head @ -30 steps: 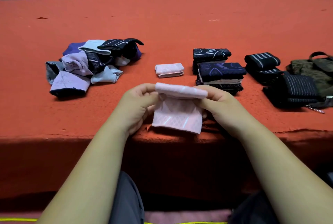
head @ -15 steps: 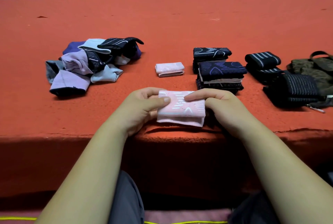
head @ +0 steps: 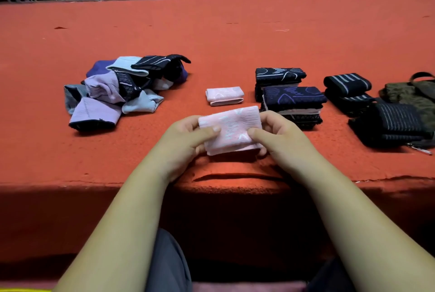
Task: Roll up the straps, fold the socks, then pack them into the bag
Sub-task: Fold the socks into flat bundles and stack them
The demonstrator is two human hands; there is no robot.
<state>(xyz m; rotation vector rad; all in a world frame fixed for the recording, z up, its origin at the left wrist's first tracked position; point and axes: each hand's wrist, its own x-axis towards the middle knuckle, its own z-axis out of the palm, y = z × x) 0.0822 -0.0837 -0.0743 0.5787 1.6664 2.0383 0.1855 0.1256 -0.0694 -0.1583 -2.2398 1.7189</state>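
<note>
both forearms reach in over the near edge of the red carpeted ledge (head: 235, 40), wrists angled toward each other. the left hand (head: 186, 136) and right hand (head: 280, 136) each pinch one end of the folded pink sock (head: 231, 124) — thumbs pressed on top, fingers curled beneath — a grip that i judge keeps the fold from springing open. the sock sits low over the near edge. just beyond lies a second folded pink sock (head: 224, 96), probably its mate and the place to set this one. to the right stand the stack of folded dark socks (head: 293, 101), the rolled straps (head: 347, 84) and the bag (head: 409, 96) at the right edge — grouped, it seems, for packing. the unfolded heap (head: 117, 94) lies toward the left.
</note>
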